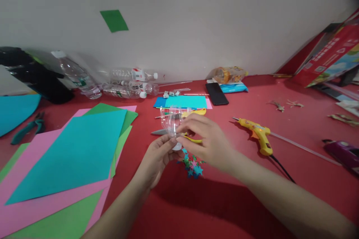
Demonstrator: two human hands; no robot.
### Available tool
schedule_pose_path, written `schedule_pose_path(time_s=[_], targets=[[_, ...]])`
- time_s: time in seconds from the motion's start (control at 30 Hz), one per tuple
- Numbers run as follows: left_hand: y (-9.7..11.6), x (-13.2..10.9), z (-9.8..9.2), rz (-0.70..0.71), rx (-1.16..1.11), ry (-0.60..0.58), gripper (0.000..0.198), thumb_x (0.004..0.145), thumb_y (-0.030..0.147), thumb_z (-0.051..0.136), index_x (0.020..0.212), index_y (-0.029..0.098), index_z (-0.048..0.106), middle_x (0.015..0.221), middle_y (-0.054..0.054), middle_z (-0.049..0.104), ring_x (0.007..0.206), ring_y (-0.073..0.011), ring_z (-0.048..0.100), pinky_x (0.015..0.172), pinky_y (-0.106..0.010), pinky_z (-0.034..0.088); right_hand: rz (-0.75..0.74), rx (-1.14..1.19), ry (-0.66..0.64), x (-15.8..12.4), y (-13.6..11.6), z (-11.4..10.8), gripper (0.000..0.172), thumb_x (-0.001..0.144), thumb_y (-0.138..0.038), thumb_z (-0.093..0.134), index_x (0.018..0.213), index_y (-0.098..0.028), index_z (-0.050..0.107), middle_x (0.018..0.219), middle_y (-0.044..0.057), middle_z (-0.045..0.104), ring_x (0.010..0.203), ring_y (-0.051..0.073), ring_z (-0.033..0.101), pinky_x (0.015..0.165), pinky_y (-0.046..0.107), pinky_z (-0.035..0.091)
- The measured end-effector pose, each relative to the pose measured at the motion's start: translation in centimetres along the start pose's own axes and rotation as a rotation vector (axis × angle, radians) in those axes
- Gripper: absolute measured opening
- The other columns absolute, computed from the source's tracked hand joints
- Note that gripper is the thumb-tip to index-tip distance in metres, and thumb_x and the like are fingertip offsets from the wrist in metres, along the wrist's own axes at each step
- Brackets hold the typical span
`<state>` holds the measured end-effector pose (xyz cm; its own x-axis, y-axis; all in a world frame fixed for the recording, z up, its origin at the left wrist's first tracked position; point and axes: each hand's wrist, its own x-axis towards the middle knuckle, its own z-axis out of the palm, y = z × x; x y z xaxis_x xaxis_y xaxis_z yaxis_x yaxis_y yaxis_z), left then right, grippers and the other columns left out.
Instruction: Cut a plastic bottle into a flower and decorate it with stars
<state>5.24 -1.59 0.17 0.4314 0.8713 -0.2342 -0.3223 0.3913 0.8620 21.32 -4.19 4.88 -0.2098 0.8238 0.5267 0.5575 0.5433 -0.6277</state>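
Observation:
A clear plastic bottle piece (169, 120) is held up in front of me, its cut side pointing away and a white cap (177, 146) towards me. My left hand (159, 153) is closed around its lower left side near the cap. From the right, the fingertips of my right hand (206, 138) pinch the same piece. Behind the hands lie scissors (159, 132) with yellow handles, partly hidden. Just below the bottle piece, small paper stars (193, 168) in blue, pink and green lie in a pile on the red table (179, 209).
Coloured paper sheets (73, 157) and pliers (29, 129) lie at left. Several plastic bottles (126, 86) and a black bottle (36, 74) line the wall. A phone (217, 94) lies at the back. A yellow glue gun (258, 134) with its cord is at right, near a purple tool (342, 155).

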Motion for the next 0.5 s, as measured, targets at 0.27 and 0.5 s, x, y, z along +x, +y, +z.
schedule_pose_path(time_s=[0.27,0.5], targets=[[0.0,0.0,-0.2,0.001,-0.014,-0.042,0.017,0.080,0.030,0.067,0.083,0.013,0.065,0.072,-0.003,0.064,0.061,-0.0122,0.060,0.058,-0.024,0.051,-0.193,-0.293,0.017,-0.4,0.0,0.7,0.018,0.092,-0.015,0.045,0.084,-0.013,0.061,0.088,0.010,0.061,0.085,0.019,0.054,0.075,0.032,0.047],[-0.2,0.1,-0.3,0.001,-0.039,-0.044,0.017,0.078,0.029,0.068,0.083,0.013,0.067,0.073,-0.005,0.066,0.062,-0.0128,0.061,0.061,-0.024,0.052,-0.146,-0.314,0.013,-0.5,0.5,1.5,0.016,0.090,-0.013,0.045,0.080,-0.015,0.056,0.083,0.007,0.059,0.080,0.018,0.053,0.071,0.031,0.046]])
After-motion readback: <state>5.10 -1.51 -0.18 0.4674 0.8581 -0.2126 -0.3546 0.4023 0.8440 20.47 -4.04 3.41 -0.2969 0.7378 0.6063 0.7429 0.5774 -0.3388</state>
